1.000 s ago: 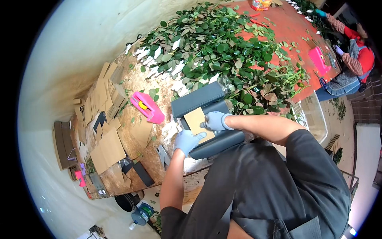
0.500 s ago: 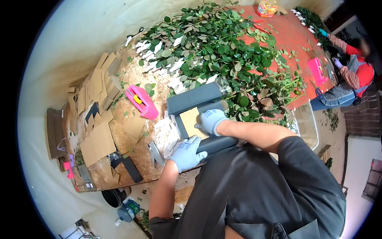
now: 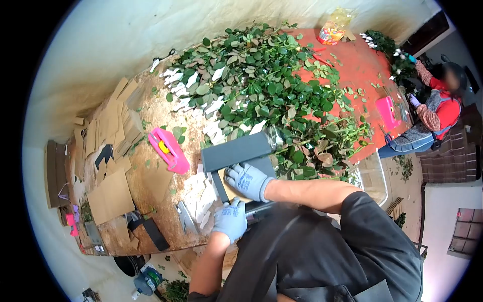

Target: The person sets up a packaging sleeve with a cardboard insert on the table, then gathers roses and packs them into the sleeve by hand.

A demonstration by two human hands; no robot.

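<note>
A dark grey box-like holder with raised padded sides sits at the table's near edge. Inside it lies a tan cardboard sheet, mostly covered by my hands. My right hand, in a pale grey-blue glove, rests flat on the sheet with fingers extended toward the far left side. My left hand, gloved alike, is at the holder's near left corner, fingertips touching the sheet's near edge; some of its fingers are hidden. White paper pieces lie beside the holder, close to a grey metal stapler-like tool.
Leafy stems with white wrappings are heaped behind the holder. A pink tape dispenser and stacked cardboard are to the left. A clear plastic bin stands at the right. Another person works at the far right.
My right hand has slid left over the cardboard, covering more of it. My left hand's thumb has drawn in toward its fingers. The camera view has tilted, so the scene sits lower.
</note>
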